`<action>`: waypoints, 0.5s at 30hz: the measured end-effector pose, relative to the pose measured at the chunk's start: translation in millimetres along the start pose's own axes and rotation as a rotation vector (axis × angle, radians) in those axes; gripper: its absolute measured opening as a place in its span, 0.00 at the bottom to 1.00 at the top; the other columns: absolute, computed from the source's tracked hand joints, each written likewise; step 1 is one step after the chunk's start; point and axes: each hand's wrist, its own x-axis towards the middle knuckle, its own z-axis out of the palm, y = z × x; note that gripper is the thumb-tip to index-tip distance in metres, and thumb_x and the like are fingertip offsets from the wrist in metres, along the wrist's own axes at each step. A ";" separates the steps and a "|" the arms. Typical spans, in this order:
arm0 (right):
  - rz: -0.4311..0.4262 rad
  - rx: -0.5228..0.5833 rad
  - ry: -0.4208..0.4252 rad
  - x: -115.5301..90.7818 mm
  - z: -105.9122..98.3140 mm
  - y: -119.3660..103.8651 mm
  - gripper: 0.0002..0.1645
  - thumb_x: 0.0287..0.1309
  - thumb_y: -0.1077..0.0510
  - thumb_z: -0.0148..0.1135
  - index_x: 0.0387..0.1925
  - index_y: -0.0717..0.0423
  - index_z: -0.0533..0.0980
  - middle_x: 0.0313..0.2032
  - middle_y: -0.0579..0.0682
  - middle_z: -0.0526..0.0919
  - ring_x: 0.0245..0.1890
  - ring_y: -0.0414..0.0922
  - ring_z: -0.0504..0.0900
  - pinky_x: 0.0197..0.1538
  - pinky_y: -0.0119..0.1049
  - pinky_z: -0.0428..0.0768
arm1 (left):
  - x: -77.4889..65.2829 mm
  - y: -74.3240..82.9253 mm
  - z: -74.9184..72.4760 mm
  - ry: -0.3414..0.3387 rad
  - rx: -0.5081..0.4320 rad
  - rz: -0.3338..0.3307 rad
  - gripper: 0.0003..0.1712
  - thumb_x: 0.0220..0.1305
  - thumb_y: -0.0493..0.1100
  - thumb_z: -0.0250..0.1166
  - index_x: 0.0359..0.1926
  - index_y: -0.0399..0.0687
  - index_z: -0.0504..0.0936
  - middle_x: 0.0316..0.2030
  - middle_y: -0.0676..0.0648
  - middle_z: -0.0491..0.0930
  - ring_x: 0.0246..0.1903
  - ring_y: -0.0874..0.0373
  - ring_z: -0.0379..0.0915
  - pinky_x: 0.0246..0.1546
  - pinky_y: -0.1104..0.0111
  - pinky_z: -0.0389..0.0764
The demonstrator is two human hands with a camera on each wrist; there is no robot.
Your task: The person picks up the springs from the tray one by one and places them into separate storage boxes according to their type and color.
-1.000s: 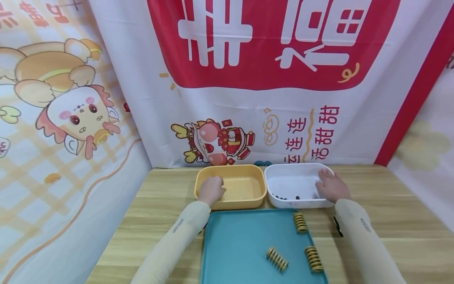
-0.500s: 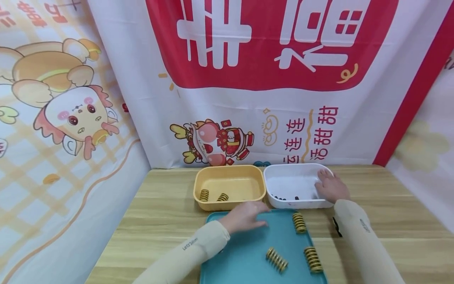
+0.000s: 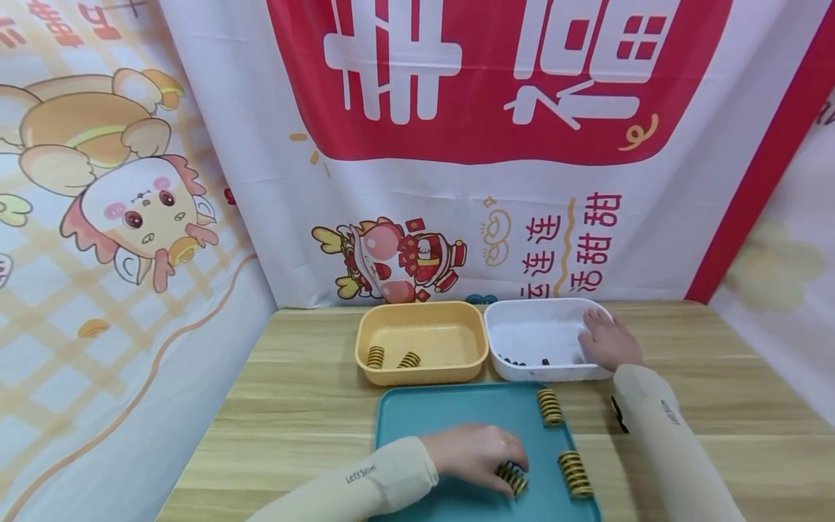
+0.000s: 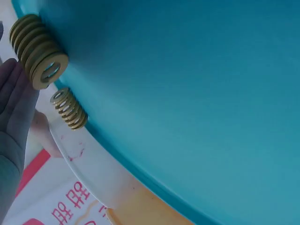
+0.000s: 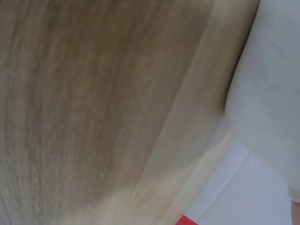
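My left hand (image 3: 479, 457) is over the teal tray (image 3: 430, 406), its fingers and thumb bent round a gold coil spring (image 3: 515, 482). In the left wrist view, part of the left hand (image 4: 16, 112) appears at the left edge, close beside a large-looking gold spring (image 4: 40, 51). Two more springs lie along the tray's right edge: a rear one (image 3: 550, 407) and a front one (image 3: 575, 475). My right hand (image 3: 612, 341) lies over the right end of the white bin (image 3: 554, 373), with extended fingers reaching inside its rim.
A yellow bin (image 3: 424, 375) with two gold springs (image 3: 409, 360) inside stands left of the white bin, which contains several small dark pieces (image 3: 545, 362). Both sit behind the tray on a wood-grain table (image 3: 293, 391). Printed cloth (image 3: 476, 188) hangs behind them.
My left hand has left the yellow bin, where two springs now show, and moved forward-right to the spring on the tray. The right hand keeps its place at the white bin.
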 end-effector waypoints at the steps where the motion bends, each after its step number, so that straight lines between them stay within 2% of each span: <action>1: 0.002 0.003 -0.002 -0.2 -0.1 -0.5 0.35 0.68 0.52 0.39 0.65 0.77 0.55 0.67 0.71 0.52 0.68 0.65 0.47 0.68 0.59 0.43 | 0.5 0.4 0.9 -0.012 0.005 -0.006 0.18 0.58 0.51 0.68 0.48 0.51 0.81 0.44 0.58 0.79 0.44 0.76 0.70 0.46 0.87 0.68; 8: 0.017 0.000 -0.016 -0.2 0.1 -2.0 0.35 0.68 0.52 0.38 0.65 0.77 0.54 0.67 0.71 0.51 0.69 0.64 0.47 0.69 0.58 0.42 | 4.5 0.1 7.2 -0.061 0.079 -0.019 0.17 0.56 0.48 0.70 0.47 0.54 0.80 0.43 0.60 0.78 0.43 0.76 0.70 0.44 0.86 0.69; 15: 0.006 0.004 -0.009 -1.1 -1.8 -3.2 0.35 0.68 0.53 0.39 0.65 0.77 0.55 0.67 0.71 0.52 0.68 0.65 0.47 0.69 0.58 0.43 | 4.9 0.7 12.4 -0.063 0.107 -0.009 0.15 0.56 0.45 0.70 0.45 0.54 0.80 0.41 0.60 0.77 0.40 0.75 0.69 0.41 0.86 0.70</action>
